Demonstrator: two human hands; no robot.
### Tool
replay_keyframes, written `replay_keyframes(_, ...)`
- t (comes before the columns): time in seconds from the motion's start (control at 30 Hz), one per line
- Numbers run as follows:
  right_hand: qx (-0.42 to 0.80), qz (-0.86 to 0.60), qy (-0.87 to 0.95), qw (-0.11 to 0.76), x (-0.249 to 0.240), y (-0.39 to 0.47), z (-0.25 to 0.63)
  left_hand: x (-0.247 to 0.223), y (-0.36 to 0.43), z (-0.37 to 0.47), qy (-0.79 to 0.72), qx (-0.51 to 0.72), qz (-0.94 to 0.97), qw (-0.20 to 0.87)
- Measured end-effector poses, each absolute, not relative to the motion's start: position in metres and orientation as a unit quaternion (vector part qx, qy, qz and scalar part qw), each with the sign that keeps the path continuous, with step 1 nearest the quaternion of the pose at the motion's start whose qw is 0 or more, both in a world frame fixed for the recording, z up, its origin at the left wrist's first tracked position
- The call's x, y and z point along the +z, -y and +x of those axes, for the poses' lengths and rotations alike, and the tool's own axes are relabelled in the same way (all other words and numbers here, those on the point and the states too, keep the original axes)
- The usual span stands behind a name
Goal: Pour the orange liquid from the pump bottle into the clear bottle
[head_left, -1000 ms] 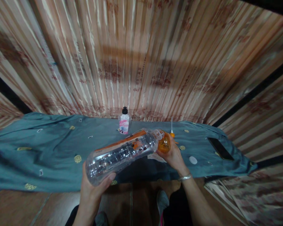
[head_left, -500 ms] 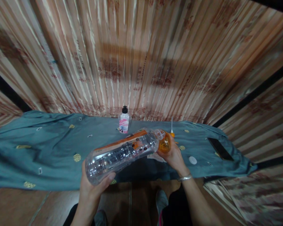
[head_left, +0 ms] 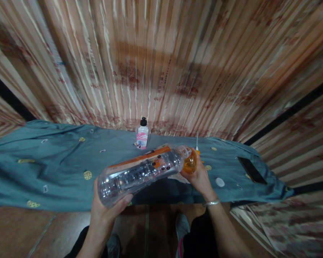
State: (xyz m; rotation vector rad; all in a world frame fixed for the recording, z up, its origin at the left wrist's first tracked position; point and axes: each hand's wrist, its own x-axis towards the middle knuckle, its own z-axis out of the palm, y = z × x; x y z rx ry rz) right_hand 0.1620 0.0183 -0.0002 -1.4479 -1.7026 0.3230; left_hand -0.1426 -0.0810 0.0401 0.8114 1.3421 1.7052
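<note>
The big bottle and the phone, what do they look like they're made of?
The bottle looks like thin, glossy clear plastic: it is see-through, with ridges and sharp highlights. The phone shows a dark, smooth face, probably glass, though its dimness leaves glossy plastic possible.

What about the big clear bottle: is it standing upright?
No, the big clear bottle is tilted, its base in the left hand and its neck by the orange container in the right hand.
</note>
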Motion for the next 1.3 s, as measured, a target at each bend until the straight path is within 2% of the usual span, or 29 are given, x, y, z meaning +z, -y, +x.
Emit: replay_keyframes(1.3, 0.154, -0.59, 0.664, 0.431, 0.01, -0.015, 0.16, 0.042, 0.084, -0.144, -0.519, 0.669, 0.339, 0.411)
